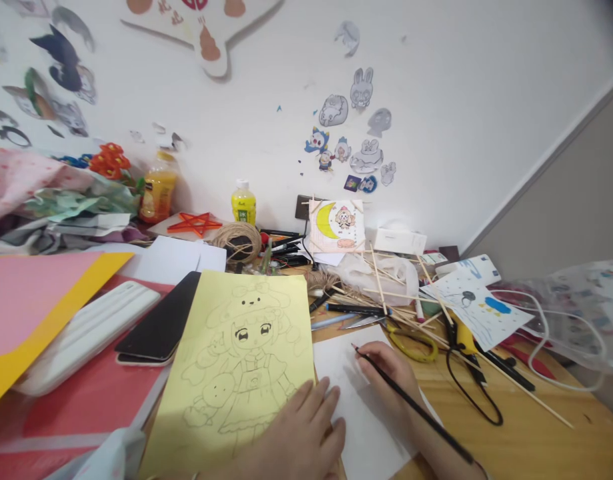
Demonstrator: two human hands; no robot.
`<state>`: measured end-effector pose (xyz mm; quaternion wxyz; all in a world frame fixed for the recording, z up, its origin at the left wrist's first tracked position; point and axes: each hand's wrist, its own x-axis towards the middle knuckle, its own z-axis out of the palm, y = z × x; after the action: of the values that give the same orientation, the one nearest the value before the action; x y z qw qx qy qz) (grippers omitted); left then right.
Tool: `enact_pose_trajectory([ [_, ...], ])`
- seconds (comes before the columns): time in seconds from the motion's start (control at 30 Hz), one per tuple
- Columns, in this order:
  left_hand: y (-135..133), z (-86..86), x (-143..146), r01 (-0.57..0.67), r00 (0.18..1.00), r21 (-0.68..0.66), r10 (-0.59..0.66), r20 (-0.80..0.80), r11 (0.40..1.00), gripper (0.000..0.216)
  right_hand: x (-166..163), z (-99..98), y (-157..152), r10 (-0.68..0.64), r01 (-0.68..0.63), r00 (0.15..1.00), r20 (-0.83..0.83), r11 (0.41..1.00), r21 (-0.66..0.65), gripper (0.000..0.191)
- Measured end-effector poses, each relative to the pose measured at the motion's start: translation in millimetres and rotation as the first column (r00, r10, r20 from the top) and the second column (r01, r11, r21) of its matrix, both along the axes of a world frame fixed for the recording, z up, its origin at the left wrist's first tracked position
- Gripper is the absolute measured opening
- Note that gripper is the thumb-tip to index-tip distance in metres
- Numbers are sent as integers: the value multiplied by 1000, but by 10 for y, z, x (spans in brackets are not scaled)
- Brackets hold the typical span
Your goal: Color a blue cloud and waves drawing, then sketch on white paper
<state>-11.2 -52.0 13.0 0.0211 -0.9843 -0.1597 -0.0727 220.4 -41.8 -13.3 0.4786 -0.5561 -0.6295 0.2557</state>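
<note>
Left hand (306,427) flat, right hand (394,373) pinching a black pencil (411,403): smudges and shifting sheets are risked

At the left, a white case (94,333) and a black phone (161,320) are laid beside the yellow sheet (186,400). The phone appears to be partly overlapped by the sheet, so a crease could be pressed into the paper along that hard edge.

On the yellow sheet a figure in a hat and dress is outlined. Its lower right part is covered by the left hand, which is set palm down, fingers slightly apart, with nothing seen to be held. If that hand were dragged, the lines could be smeared; if its weight were lifted, either sheet could be slid out of place.

To the right, the white sheet (331,360) is lapped by the left fingertips and crossed by the right hand. The pencil is gripped near its pinkish end; whether the paper is touched by it cannot be told. Part of the sheet is shaded by the right hand, so a stroke could be misjudged.

Beyond the right hand, yellow-handled scissors (399,347) are left near the knuckles, which could be scraped by the blades. Farther right, wooden sticks (526,393) are strewn about and could be knocked by a swung forearm.
</note>
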Motion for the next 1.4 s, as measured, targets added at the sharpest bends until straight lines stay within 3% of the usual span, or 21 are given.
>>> enact_pose_trajectory([
  [0.13,-9,49,0,-7,1000,-33,7,-12,999,43,-28,22,-68,-4,5,1000,7,986,-170,26],
  [0.27,-19,62,5,-25,1000,-42,25,7,999,42,-94,136,-87,-11,36,995,101,968,-247,32],
  [0.6,-36,48,-10,-28,998,-29,29,60,999,42,-131,220,-78,-9,71,977,213,956,-284,34],
  [1.4,-49,39,-12,-40,997,-48,43,60,998,43,-130,218,-68,-34,94,981,192,946,-310,33],
])
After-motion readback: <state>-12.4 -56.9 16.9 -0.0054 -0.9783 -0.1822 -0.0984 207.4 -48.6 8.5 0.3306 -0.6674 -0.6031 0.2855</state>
